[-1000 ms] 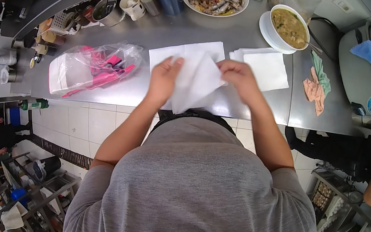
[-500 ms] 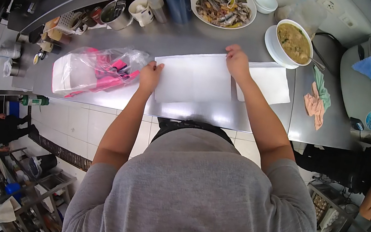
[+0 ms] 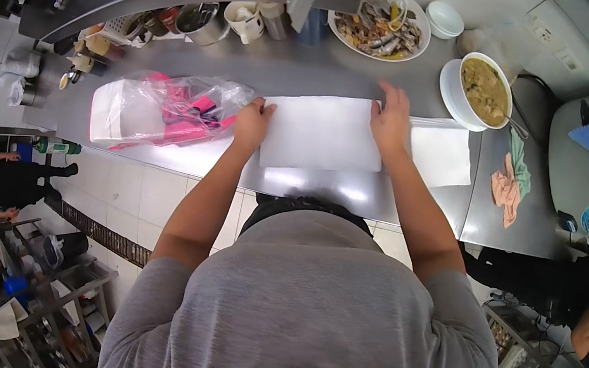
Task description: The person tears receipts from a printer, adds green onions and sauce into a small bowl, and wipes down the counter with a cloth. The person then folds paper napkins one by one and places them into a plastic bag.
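Note:
White paper sheets (image 3: 325,136) lie flat on the steel counter in front of me. My left hand (image 3: 252,123) is at their left edge, thumb and fingers closed on the upper left corner. At the upper right corner is my right hand (image 3: 392,122), its fingers apart and its palm side against the edge. More white sheets (image 3: 440,154) lie just to the right, partly under my right wrist. A clear plastic bag with pink contents (image 3: 185,113) rests left of my left hand.
At the back are a plate of small fish (image 3: 384,30), a soup bowl (image 3: 484,91) and small white bowls (image 3: 445,20). Cloths (image 3: 508,178) lie at the right, near a large lidded pot (image 3: 578,163). Two people stand at the far left and far right.
The sheet that was lifted and bent between my hands now lies flat. My hands have moved apart to its two sides, and my right hand's fingers have spread. The view has shifted.

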Demonstrator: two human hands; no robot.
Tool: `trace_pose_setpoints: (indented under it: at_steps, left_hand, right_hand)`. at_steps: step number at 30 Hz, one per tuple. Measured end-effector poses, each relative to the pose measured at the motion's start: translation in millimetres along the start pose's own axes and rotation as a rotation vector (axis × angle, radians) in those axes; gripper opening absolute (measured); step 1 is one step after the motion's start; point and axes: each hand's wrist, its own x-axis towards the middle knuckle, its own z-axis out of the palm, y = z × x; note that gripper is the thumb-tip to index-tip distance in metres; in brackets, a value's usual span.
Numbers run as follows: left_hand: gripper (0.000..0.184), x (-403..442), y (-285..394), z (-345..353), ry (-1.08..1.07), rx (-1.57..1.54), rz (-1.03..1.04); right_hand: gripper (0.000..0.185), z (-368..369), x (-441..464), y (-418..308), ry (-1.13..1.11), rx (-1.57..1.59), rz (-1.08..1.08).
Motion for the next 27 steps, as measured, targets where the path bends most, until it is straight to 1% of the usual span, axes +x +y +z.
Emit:
trace_pose_setpoints:
  at_steps: [1, 2, 4, 5, 8, 10, 11, 14, 15, 17, 19, 23, 26, 27]
  left_hand:
    - [0.029, 0, 0, 0, 0.006, 0.007, 0.013]
    - [0.028, -1, 1, 1, 0.008, 0.011, 0.029]
    - [0.03, -2, 8, -3, -0.083, 0.027, -0.068]
    - [0.032, -1, 15, -6, -0.127, 0.033, -0.112]
    - [0.049, -25, 65, -13, 0.211, 0.171, 0.262]
    - [0.06, -26, 78, 8, 0.011, 0.242, 0.446]
    - [0.066, -25, 83, 19, -0.085, 0.279, 0.541]
    - [0.068, -20, 84, 65, -0.158, 0.317, 0.564]
    - [0.069, -20, 87, 69, -0.208, 0.314, 0.555]
    - [0.071, -23, 91, 75, -0.31, 0.312, 0.539]
    - [0.071, -26, 94, 77, -0.271, 0.3, 0.566]
    - [0.073, -36, 103, 80, -0.123, 0.316, 0.595]
    - [0.075, -49, 129, 68, -0.322, 0.039, 0.611]
    - [0.075, -55, 141, 64, -0.474, -0.185, 0.495]
  right_hand:
    - [0.038, -8, -4, -9, 0.037, -0.091, -0.094]
    - [0.036, -16, -7, -16, 0.02, -0.083, -0.102]
    - [0.034, -35, -17, -26, -0.011, -0.08, -0.106]
    - [0.033, -48, -20, -25, -0.03, -0.126, -0.048]
    - [0.031, -84, -41, -17, -0.098, -0.287, 0.162]
    - [0.033, -103, -55, -14, -0.159, -0.415, 0.322]
    - [0.033, -105, -62, -12, -0.177, -0.422, 0.343]
    - [0.03, -102, -71, -3, -0.21, -0.454, 0.344]
    - [0.022, -102, -71, -4, -0.192, -0.44, 0.348]
    - [0.015, -99, -75, 6, -0.12, -0.436, 0.312]
    - [0.006, -96, -79, 11, -0.05, -0.415, 0.278]
    - [0.005, -95, -81, 11, -0.023, -0.444, 0.26]
    - [0.007, -105, -79, 20, -0.008, -0.25, 0.264]
    - [0.007, -110, -75, 12, -0.018, -0.04, 0.378]
